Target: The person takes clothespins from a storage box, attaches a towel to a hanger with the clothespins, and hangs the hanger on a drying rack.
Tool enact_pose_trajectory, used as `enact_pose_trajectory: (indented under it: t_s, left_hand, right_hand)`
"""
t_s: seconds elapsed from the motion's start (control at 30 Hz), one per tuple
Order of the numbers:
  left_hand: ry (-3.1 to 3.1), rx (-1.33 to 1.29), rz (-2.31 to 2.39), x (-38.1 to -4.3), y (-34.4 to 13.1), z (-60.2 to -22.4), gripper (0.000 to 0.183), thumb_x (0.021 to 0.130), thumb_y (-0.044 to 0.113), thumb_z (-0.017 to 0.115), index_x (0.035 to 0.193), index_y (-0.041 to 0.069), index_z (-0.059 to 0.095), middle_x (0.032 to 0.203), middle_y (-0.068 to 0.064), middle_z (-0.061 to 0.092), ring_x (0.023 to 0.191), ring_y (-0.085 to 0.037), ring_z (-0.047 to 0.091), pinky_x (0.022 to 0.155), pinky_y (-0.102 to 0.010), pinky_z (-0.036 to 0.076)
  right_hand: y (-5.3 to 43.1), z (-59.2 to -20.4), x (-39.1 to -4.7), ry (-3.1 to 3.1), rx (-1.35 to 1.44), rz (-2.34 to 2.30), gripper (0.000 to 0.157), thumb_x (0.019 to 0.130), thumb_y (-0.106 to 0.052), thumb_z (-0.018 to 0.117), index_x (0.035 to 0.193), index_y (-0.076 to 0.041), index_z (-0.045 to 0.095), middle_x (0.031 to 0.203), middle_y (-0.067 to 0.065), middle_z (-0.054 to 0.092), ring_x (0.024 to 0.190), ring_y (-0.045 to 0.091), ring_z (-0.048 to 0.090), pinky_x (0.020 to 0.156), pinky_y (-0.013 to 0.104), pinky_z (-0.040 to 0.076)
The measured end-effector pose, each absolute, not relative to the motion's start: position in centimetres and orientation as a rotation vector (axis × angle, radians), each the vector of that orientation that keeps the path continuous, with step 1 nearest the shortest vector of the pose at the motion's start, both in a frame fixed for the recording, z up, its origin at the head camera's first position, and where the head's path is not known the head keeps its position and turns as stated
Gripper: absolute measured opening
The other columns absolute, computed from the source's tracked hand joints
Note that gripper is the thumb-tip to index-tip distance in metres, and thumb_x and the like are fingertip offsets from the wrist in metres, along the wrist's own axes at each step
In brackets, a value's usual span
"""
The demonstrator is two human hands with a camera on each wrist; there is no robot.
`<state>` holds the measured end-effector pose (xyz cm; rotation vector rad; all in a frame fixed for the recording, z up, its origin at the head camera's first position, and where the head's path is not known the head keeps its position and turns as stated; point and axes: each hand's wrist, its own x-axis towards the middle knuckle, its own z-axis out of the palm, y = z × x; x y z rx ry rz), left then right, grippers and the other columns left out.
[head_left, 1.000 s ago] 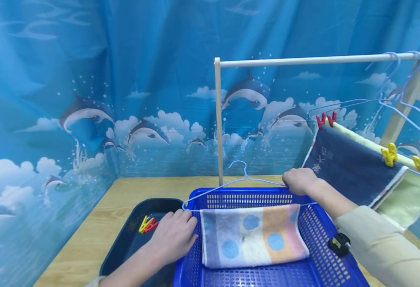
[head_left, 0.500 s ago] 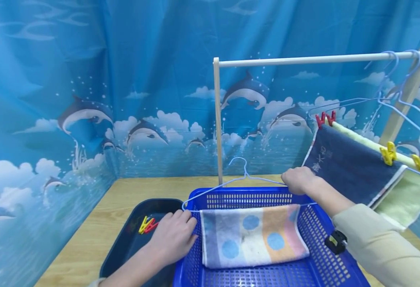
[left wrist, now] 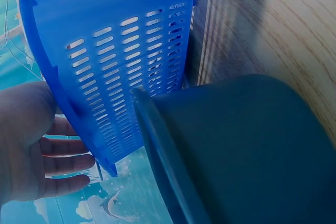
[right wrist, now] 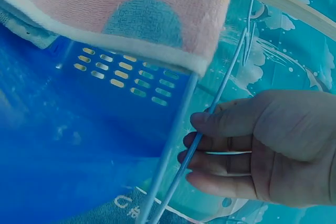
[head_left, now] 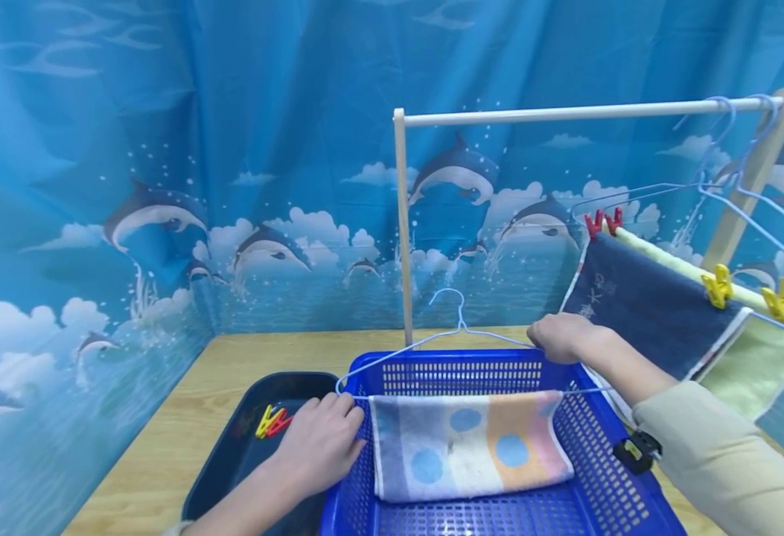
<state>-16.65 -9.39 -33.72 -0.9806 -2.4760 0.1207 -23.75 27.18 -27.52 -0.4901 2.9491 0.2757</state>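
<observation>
hanger (head_left: 461, 323) has shifted slightly. my right hand (head_left: 561, 339) pinches it; whether my left hand (head_left: 321, 444) does too i can't tell. white characters (head_left: 593, 296) on the navy towel (head_left: 653, 309) look unreadable.

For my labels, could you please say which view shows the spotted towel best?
The head view, with the spotted towel fully in frame. The right wrist view shows only part, close up; the left wrist view, none discernible.
</observation>
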Motion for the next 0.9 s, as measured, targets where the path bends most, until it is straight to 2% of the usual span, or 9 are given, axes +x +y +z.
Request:
enact_pose_trajectory:
  t_s: [0.3, 0.47, 0.57, 0.73, 0.9]
  left_hand:
    - [-2.474, -0.976, 0.125, -16.6, -9.4, -33.7, 0.026, 0.078, 0.034, 0.072, 0.079, 0.012, 0.059, 0.077, 0.001, 0.052, 0.069, -0.016, 0.05, 0.054, -0.027, 0.037]
    - [-2.444, -0.973, 0.12, -16.6, -9.5, -33.9, 0.026, 0.076, 0.033, 0.073, 0.077, 0.012, 0.058, 0.076, 0.001, 0.051, 0.068, -0.016, 0.05, 0.053, -0.028, 0.036]
    - [-2.44, -0.967, 0.119, -16.6, -9.6, -34.0, 0.025, 0.075, 0.032, 0.074, 0.077, 0.012, 0.058, 0.076, 0.001, 0.051, 0.067, -0.016, 0.049, 0.053, -0.028, 0.035]
    - [-2.465, -0.962, 0.122, -16.6, -9.6, -34.0, 0.025, 0.076, 0.032, 0.073, 0.078, 0.012, 0.059, 0.077, 0.001, 0.052, 0.068, -0.016, 0.049, 0.053, -0.028, 0.036]
    - [-2.456, -0.968, 0.114, -16.7, -9.3, -34.0, 0.025, 0.076, 0.032, 0.073, 0.078, 0.011, 0.059, 0.077, 0.0, 0.052, 0.067, -0.016, 0.049, 0.053, -0.028, 0.036]
  right_hand:
    - [27.8, -27.1, -22.7, 3.007, -0.59, 0.177, 0.019, 0.082, 0.001, 0.058, 0.072, -0.015, 0.054, 0.063, -0.004, 0.05, 0.057, 0.012, 0.044, 0.053, 0.029, 0.038]
    - [28.0, -26.8, -21.5, 3.101, -0.671, 0.2, 0.018, 0.083, -0.002, 0.06, 0.074, -0.016, 0.055, 0.063, -0.007, 0.049, 0.055, 0.01, 0.044, 0.05, 0.03, 0.039]
    - [28.1, -27.0, -21.1, 3.188, -0.699, 0.274, 0.017, 0.081, -0.001, 0.063, 0.076, -0.016, 0.057, 0.064, -0.005, 0.053, 0.053, 0.011, 0.047, 0.048, 0.031, 0.041]
    - [27.7, -27.4, -20.3, 3.354, -0.632, 0.346, 0.014, 0.077, 0.0, 0.066, 0.082, -0.013, 0.063, 0.065, 0.0, 0.058, 0.049, 0.013, 0.047, 0.041, 0.031, 0.04]
    - [27.2, -27.6, -19.8, 3.447, -0.518, 0.373, 0.007, 0.081, -0.004, 0.065, 0.082, -0.011, 0.066, 0.062, 0.001, 0.058, 0.045, 0.013, 0.042, 0.038, 0.029, 0.037]
